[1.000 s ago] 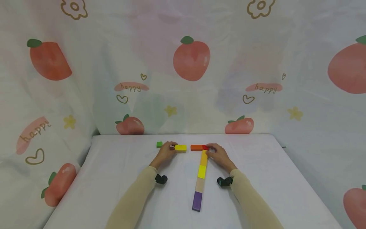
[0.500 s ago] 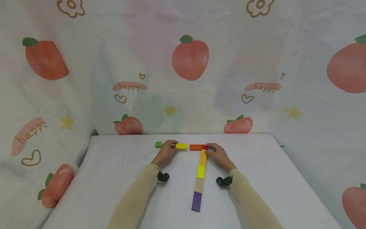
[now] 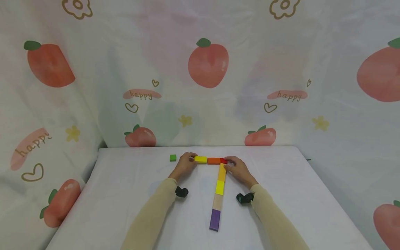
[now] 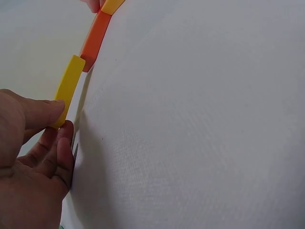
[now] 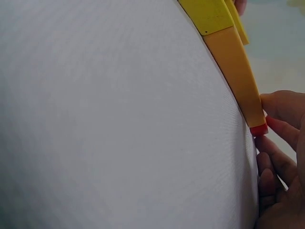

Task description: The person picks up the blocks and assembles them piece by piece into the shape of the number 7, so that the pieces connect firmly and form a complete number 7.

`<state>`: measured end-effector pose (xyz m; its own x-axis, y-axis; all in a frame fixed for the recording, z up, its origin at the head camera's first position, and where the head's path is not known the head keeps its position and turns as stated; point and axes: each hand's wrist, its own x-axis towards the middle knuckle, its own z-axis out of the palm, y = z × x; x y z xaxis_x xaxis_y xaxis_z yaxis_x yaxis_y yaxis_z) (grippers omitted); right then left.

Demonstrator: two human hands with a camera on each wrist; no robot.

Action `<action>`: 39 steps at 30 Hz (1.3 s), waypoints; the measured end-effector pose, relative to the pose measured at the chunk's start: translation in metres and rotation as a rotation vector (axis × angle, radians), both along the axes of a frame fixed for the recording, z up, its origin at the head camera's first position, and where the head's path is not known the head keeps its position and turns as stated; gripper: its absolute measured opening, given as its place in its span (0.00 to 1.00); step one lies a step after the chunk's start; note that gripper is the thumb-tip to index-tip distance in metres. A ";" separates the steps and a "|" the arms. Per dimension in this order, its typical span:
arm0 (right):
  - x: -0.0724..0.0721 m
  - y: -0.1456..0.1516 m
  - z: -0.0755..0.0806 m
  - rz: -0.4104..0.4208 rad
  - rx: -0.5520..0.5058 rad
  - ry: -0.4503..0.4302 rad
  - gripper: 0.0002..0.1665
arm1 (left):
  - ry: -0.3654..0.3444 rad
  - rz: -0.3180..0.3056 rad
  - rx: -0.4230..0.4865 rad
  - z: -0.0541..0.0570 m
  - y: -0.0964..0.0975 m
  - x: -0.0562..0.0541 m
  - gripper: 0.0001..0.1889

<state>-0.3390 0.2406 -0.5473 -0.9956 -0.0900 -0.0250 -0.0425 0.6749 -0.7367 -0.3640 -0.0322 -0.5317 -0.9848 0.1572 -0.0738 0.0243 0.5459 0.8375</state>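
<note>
My left hand [image 3: 184, 166] pinches a yellow block [image 3: 201, 159] by its left end, thumb on its face in the left wrist view. The block's other end meets the end of an orange block [image 3: 214, 161]. Right of that sits a red block [image 3: 223, 160], partly hidden by my right hand [image 3: 240, 170]. In the right wrist view, fingers of that hand close around the red block's end, while the thumb lies against a light orange block [image 5: 238, 71]. From there a column runs toward me: a second yellow block [image 3: 220, 187], a plain wood block [image 3: 217, 202] and a purple block [image 3: 215, 219].
A small green block [image 3: 173, 158] lies alone left of my left hand. All the blocks are on a white-covered table [image 3: 125, 208]. Behind and beside it hangs a fruit-printed cloth [image 3: 237, 118]. Each wrist carries a black camera.
My left hand has slid the yellow block rightward, and the gap to the orange block has closed. My right hand has stayed at the red block. The view has shifted slightly.
</note>
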 end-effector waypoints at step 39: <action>0.003 -0.004 0.006 -0.006 0.012 0.015 0.27 | 0.030 0.021 -0.065 -0.001 0.008 0.003 0.19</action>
